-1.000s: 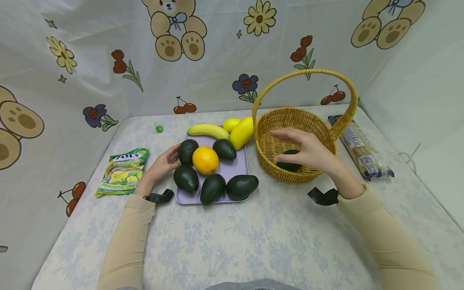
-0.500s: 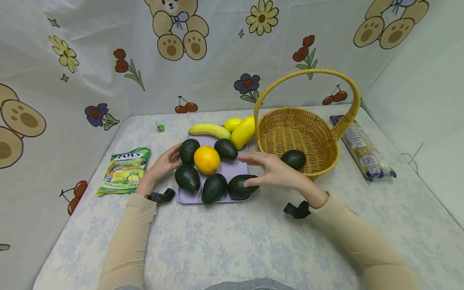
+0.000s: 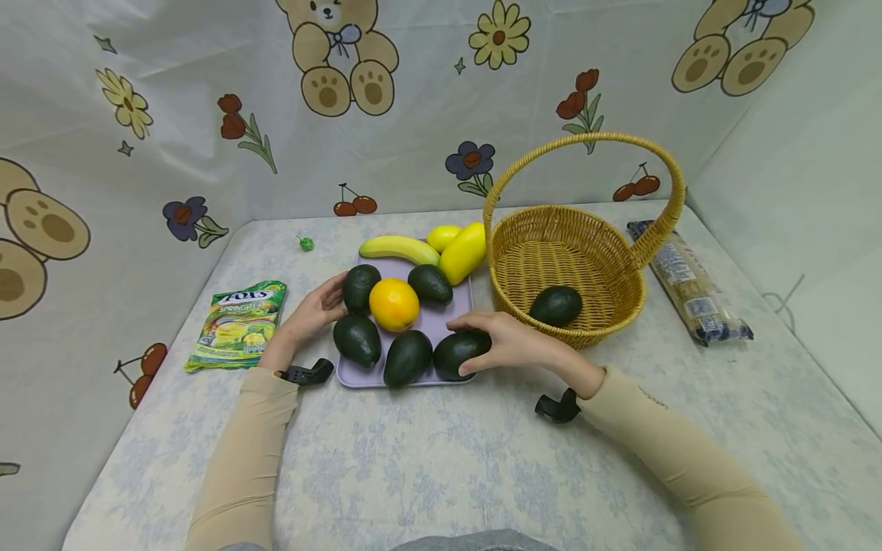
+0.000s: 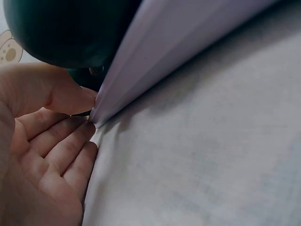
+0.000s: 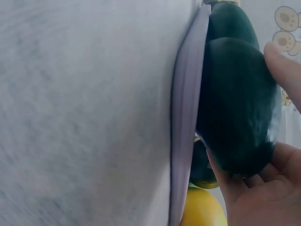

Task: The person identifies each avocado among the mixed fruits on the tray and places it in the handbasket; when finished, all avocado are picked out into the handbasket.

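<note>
My right hand [image 3: 510,341] spans the avocado [image 3: 460,354] at the tray's front right corner, thumb on the near side and fingers round the far side. In the right wrist view this avocado [image 5: 239,103] sits between thumb and fingers, overlapping the tray wall. My left hand [image 3: 311,312] rests at the lilac tray's [image 3: 441,321] left edge; its thumb and fingertips touch the rim [image 4: 113,89], beside an avocado [image 3: 360,288]. More avocados surround an orange [image 3: 394,304] on the tray. One avocado [image 3: 555,305] lies in the wicker basket [image 3: 572,264].
A banana [image 3: 398,249], a lemon [image 3: 442,237] and a long yellow fruit [image 3: 463,254] lie along the tray's back. A green candy bag [image 3: 237,325] is at left, a small green item [image 3: 306,243] behind. Right of the basket's tall handle [image 3: 664,226] lies a clear packet [image 3: 699,287].
My right hand has come out of the basket, leaving the avocado there, moved left to the tray and closed round its front right avocado. The left hand has stayed at the tray's edge.
</note>
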Demonstrator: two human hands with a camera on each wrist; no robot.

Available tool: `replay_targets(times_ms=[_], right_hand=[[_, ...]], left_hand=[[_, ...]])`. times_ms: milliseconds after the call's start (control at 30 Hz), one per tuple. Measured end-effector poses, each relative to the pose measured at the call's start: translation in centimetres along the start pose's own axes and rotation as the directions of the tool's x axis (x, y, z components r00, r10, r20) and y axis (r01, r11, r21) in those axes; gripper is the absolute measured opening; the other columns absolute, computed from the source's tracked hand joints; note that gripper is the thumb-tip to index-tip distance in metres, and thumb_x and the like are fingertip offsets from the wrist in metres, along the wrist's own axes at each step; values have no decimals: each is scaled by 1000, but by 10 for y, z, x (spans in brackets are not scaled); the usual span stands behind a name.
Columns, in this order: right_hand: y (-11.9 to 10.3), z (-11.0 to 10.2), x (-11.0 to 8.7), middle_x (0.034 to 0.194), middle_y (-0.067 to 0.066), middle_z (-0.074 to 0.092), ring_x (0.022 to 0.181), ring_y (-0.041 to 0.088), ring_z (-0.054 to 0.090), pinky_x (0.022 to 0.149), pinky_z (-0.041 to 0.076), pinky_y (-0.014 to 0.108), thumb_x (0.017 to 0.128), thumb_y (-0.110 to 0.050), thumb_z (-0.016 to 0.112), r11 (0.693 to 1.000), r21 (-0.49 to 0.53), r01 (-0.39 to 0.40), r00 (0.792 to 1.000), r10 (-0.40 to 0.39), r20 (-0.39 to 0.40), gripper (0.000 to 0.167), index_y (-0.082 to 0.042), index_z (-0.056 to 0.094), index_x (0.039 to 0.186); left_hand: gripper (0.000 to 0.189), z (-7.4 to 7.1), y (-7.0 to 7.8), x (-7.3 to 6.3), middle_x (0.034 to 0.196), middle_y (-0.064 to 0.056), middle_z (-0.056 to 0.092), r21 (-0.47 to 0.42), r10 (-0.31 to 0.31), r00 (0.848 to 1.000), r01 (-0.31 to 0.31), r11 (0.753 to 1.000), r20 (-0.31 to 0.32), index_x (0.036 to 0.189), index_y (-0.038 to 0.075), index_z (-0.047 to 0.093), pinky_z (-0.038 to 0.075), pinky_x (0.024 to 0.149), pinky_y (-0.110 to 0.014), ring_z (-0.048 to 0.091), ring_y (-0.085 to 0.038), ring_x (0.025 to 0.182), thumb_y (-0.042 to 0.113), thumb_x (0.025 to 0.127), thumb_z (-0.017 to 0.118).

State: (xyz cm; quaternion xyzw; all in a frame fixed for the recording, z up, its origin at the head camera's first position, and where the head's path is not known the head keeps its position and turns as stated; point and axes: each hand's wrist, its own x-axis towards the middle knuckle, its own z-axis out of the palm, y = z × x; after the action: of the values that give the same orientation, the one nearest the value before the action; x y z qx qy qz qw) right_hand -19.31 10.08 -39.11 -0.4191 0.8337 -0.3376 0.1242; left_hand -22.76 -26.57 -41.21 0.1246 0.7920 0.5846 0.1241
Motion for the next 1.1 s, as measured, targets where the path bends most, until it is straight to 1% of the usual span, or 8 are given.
replay_targets(times_ms=[200,367,667,800,1033,1100], right_hand=[[2,3,-2,129,1,55,118,17,49,99,41,37,73,-47,77,999,1,-44,999,44,23,74,-10,54,132],[2,5,-3,128,2,56,114,16,51,93,44,35,73,-48,77,997,27,-69,997,68,44,74,-10,53,133],[0,4,-4,125,0,58,110,14,54,90,45,33,72,-47,77,998,6,-63,997,63,34,73,-11,54,131],[-4,-2,-5,124,-2,59,105,12,55,88,46,33,71,-51,77,999,-9,-51,999,51,6,72,-14,55,130],[-18,-24,-9,128,-4,56,109,11,52,90,45,34,72,-50,77,1000,13,-26,999,26,-43,71,-18,55,131],[-21,-31,-10,127,-4,56,108,11,53,88,46,33,71,-50,77,1000,11,-15,998,16,-61,72,-18,55,132]], left_hand=[[74,0,1,0,153,-20,19,3,7,1000,-7,1000,2,149,-1,16,17,114,-43,18,-34,139,-12,86,52],[74,1,1,0,153,-19,19,3,6,1000,-6,1000,3,149,-1,16,17,114,-42,18,-33,139,-12,86,52],[73,0,1,0,153,-19,18,2,-7,1000,7,1000,7,150,0,16,17,113,-43,18,-33,139,-10,87,53],[73,0,0,0,153,-19,18,-2,-3,1000,3,1000,13,150,0,16,17,114,-43,17,-34,139,-10,87,52],[74,-1,0,1,153,-19,18,-1,-6,1000,6,1000,10,150,1,16,17,114,-43,18,-34,139,-10,87,53],[74,-1,0,0,153,-19,18,3,-6,1000,6,1000,9,150,0,16,17,114,-43,18,-34,139,-10,87,53]])
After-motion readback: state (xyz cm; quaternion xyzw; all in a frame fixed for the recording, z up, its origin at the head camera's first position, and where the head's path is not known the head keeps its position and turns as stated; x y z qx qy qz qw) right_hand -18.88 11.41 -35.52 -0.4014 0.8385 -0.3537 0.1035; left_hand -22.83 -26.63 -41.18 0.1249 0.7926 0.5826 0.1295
